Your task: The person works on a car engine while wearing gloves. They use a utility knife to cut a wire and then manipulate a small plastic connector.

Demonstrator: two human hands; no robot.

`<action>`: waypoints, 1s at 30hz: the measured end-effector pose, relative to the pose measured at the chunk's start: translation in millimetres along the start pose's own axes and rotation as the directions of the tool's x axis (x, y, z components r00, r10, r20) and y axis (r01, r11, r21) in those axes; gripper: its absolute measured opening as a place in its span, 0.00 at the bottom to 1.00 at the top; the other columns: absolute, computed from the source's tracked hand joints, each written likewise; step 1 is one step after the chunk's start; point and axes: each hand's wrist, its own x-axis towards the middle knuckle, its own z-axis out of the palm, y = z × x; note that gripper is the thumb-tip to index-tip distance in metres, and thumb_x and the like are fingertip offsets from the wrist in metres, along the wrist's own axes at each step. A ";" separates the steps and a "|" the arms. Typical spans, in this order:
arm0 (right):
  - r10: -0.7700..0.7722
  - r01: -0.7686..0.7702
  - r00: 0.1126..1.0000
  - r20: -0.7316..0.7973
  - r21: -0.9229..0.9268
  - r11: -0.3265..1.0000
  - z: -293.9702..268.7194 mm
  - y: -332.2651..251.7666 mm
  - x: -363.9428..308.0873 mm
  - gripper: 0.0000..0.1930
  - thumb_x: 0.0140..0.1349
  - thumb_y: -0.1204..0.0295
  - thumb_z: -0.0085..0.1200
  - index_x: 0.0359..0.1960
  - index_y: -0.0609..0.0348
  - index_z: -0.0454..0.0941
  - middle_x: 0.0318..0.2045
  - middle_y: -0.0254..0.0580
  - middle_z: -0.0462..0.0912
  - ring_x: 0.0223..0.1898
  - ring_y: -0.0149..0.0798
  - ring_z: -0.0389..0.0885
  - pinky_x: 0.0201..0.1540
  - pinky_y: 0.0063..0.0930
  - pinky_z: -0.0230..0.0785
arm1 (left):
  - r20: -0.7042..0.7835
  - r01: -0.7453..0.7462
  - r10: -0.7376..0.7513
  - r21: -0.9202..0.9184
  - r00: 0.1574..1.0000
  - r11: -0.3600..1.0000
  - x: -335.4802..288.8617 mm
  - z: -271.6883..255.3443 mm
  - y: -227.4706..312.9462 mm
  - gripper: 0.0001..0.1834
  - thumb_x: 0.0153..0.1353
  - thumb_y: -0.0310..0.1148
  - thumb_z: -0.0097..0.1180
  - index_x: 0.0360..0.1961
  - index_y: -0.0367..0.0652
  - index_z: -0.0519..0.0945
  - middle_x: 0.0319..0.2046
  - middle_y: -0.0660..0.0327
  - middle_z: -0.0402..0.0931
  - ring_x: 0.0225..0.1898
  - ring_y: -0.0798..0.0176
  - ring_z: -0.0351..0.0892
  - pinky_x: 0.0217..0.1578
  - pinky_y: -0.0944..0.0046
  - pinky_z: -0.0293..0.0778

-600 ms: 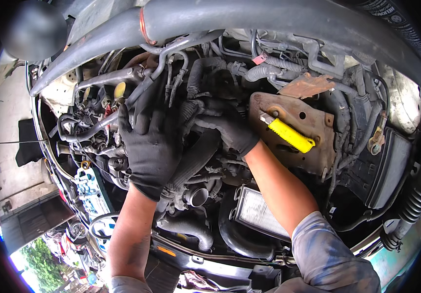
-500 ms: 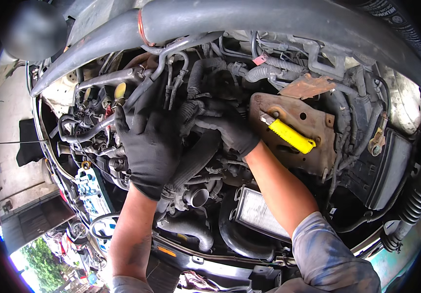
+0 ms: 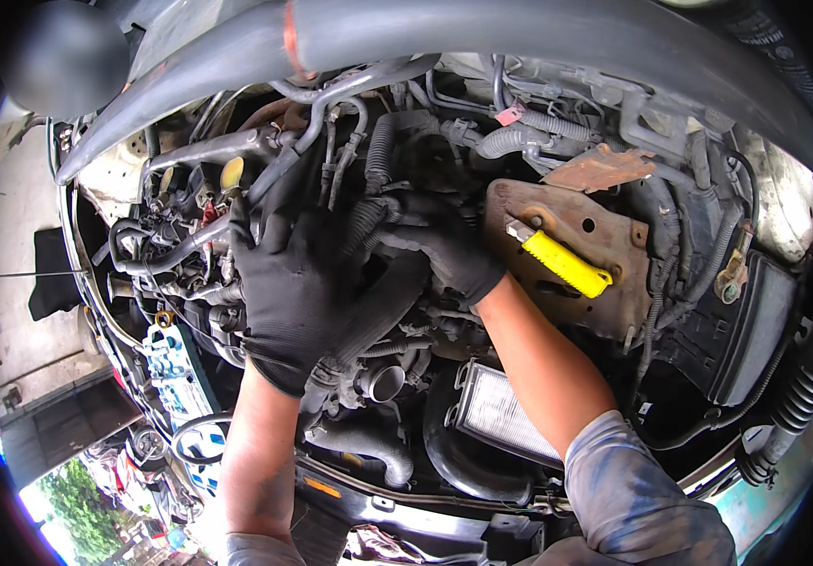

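Observation:
Both my hands wear black gloves and reach into a car's engine bay. My left hand [image 3: 295,297] lies back up over the hoses beside the engine. Its fingers stretch forward and apart, and some tips are lost among dark parts. My right hand [image 3: 442,247] comes in from the right, its fingers bent round a grey corrugated tube [image 3: 366,224] between the two hands. Right of it, a yellow utility knife [image 3: 565,265] lies on a rusty metal plate [image 3: 619,307], its metal end pointing up and left. What lies beneath both palms is hidden.
A thick grey bar [image 3: 482,40] crosses the top of the view. Near my right forearm sits a pleated air filter [image 3: 501,412]; an open round pipe end [image 3: 385,382] lies between the arms. A black box [image 3: 751,325] stands at right. Metal pipes [image 3: 213,151] run at far left.
My left hand has shifted very slightly, with its fingers a little farther right. The right hand stays at the corrugated tube. The whole view has moved a touch; the knife lies unmoved on the plate.

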 end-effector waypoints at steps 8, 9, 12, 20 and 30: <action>0.078 -0.087 0.995 -0.057 -0.162 0.983 3.9 -27.4 -9.7 0.16 0.66 0.77 0.65 0.55 0.65 0.84 0.50 0.34 0.87 0.53 0.32 0.84 0.59 0.30 0.78 | -0.082 0.017 -0.021 -0.040 0.996 0.999 8.1 8.0 2.0 0.35 0.54 0.53 0.66 0.62 0.48 0.83 0.53 0.55 0.80 0.63 0.49 0.73 0.71 0.22 0.53; 0.107 -0.121 0.992 -0.061 -0.328 0.937 1.2 -39.7 -14.4 0.16 0.64 0.77 0.66 0.53 0.65 0.84 0.47 0.36 0.88 0.50 0.34 0.85 0.57 0.31 0.79 | -0.068 0.014 -0.018 -0.059 0.997 0.998 7.6 5.1 -1.6 0.36 0.54 0.52 0.66 0.63 0.49 0.83 0.57 0.55 0.79 0.65 0.49 0.72 0.72 0.23 0.53; 0.259 -0.181 0.964 -0.057 -0.855 0.487 -17.9 -103.7 -19.9 0.16 0.59 0.73 0.71 0.48 0.65 0.85 0.40 0.43 0.91 0.41 0.42 0.89 0.50 0.34 0.81 | -0.037 -0.037 0.037 -0.025 0.999 0.999 -3.2 9.0 -18.4 0.37 0.54 0.50 0.68 0.66 0.55 0.82 0.69 0.55 0.76 0.74 0.50 0.65 0.74 0.28 0.53; 0.564 0.045 0.740 -0.366 -0.810 -0.584 -27.0 -178.5 -36.2 0.21 0.55 0.60 0.70 0.45 0.61 0.86 0.39 0.54 0.90 0.42 0.57 0.90 0.45 0.49 0.82 | -0.040 -0.044 0.036 -0.233 0.999 0.971 -2.6 11.7 -24.4 0.33 0.53 0.44 0.66 0.63 0.52 0.84 0.57 0.55 0.83 0.64 0.49 0.73 0.75 0.25 0.50; 0.621 -0.194 0.781 -0.061 -0.970 0.148 -26.9 -181.5 -10.0 0.29 0.69 0.71 0.56 0.71 0.65 0.70 0.44 0.53 0.87 0.42 0.43 0.86 0.47 0.38 0.79 | -0.023 -0.032 0.028 -0.200 0.999 0.979 -7.4 17.6 -25.6 0.31 0.54 0.42 0.64 0.62 0.49 0.84 0.49 0.57 0.87 0.59 0.54 0.76 0.77 0.27 0.47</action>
